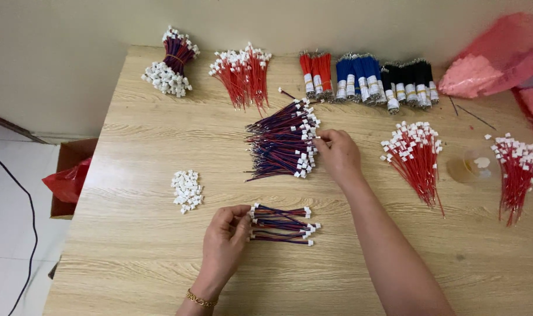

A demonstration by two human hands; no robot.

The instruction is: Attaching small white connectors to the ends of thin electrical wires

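Two hands work over a wooden desk (161, 275) strewn with wire harnesses. The left hand (224, 243) pinches the bare-wire end of a small batch of red-and-blue connector leads (281, 224), lying flat at about 6 o'clock of the desk's middle, white plugs pointing toward 3 o'clock. The right hand (337, 153) reaches to the large pile of red-and-blue leads (281, 146) near the centre, fingertips closed on the white plugs at the pile's 3 o'clock edge; whether it has one lead or several I cannot tell.

To do this well, I judge the right hand should draw leads out by the plug along the wire direction, so neighbours do not tangle, while the left hand keeps the small batch squared with plugs aligned.

At 9 o'clock sits a heap of loose white connector housings (187, 190); red lead fans (415, 158) lie at 3 o'clock, and taped red, blue and black wire bundles (369, 79) at 12 o'clock.
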